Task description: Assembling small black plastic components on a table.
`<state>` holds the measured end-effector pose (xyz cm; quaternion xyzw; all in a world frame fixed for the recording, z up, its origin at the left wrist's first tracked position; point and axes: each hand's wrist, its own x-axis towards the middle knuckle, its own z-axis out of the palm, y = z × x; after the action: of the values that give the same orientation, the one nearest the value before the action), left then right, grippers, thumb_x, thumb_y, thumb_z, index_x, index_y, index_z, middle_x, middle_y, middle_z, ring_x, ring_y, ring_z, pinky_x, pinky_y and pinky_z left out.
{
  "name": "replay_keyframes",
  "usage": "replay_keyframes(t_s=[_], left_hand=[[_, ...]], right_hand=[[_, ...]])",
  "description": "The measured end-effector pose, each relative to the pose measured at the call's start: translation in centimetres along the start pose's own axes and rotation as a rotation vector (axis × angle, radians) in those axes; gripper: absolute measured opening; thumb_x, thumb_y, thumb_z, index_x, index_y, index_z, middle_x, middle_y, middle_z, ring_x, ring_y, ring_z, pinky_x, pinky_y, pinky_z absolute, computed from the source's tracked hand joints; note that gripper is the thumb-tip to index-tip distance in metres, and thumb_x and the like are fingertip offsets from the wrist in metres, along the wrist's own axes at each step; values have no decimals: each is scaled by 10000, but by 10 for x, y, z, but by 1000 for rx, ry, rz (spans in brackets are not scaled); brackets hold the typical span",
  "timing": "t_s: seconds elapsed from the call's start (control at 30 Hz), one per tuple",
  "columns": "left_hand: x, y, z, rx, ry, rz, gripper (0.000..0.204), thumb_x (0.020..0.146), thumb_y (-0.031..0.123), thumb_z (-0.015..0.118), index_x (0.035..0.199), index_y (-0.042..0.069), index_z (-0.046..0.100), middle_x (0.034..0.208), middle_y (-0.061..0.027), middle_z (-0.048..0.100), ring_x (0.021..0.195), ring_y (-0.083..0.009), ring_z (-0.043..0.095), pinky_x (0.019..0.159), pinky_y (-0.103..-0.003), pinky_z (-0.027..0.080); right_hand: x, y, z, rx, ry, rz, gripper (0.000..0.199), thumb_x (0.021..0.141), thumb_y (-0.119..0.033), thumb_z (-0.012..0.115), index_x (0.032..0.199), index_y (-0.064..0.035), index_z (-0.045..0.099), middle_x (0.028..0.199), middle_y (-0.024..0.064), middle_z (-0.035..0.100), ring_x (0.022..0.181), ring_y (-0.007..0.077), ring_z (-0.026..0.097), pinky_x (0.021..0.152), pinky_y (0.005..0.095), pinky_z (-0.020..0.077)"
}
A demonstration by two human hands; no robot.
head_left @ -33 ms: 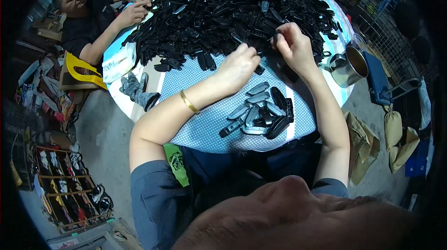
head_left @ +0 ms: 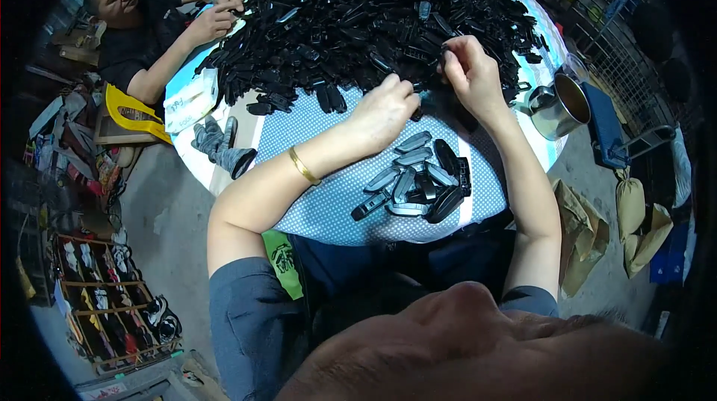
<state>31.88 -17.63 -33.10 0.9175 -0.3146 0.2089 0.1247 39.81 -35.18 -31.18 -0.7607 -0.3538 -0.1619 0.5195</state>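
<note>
The bare left hand has shifted slightly, fingers curled; the bare right hand is apart from it, its grip unclear like the left's. Both meet the near edge of the heaped black, elongated plastic pieces. Nearer the body, grey-and-black oval plastic pieces lie unchanged, apparently none added, on white-dotted blue cloth.

Workshop, seemingly: heap of small black parts covering table, co-worker alongside, loaded rack, grey floor.

Parts heap at twelve o'clock on the table, parts cluster at five, mug at three, glove at eight!
</note>
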Motion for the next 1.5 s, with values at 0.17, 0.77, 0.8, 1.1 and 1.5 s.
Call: replay_keyframes(t_s=[0.17,0.77,0.8,1.1,1.5], left_hand=[[-1,6,-9,-166,-119,-60,272,775,76,598,1018,-41,568,967,-147,534,888,-279,516,803,-357,453],[7,-16,-9,-1374,277,-657,279,853,108,590,1111,4,560,949,-21,605,777,-79,547,723,-217,463],[8,-14,-8,-1363,338,-682,341,833,77,610,1157,-6,546,874,-20,611,732,-68,550,673,-196,464],[8,-10,-14,-1293,390,-599,331,852,42,567,1177,-15,538,988,-81,634,858,-91,591,760,-215,492],[6,-19,-21,-1404,296,-494,253,899,98,508,1117,-12,573,1012,-102,629,909,-164,603,835,-280,481]], right_hand=[[0,-4,5,-235,101,-138,145,894,-97,484,994,-4,534,668,78,566,570,127,561,552,242,448],[-12,-30,16,-390,-25,-281,288,863,-81,488,1144,-55,546,754,108,492,638,255,529,573,341,435],[-11,-31,17,-365,-21,-309,290,855,-77,500,1139,-44,549,763,110,502,634,247,533,569,331,437],[-13,-28,19,-302,-74,-296,315,795,-88,617,1098,-13,574,840,117,563,652,217,583,556,288,471],[-11,-28,17,-16,-345,167,340,797,-249,657,988,30,616,817,107,643,681,131,583,618,260,454]])
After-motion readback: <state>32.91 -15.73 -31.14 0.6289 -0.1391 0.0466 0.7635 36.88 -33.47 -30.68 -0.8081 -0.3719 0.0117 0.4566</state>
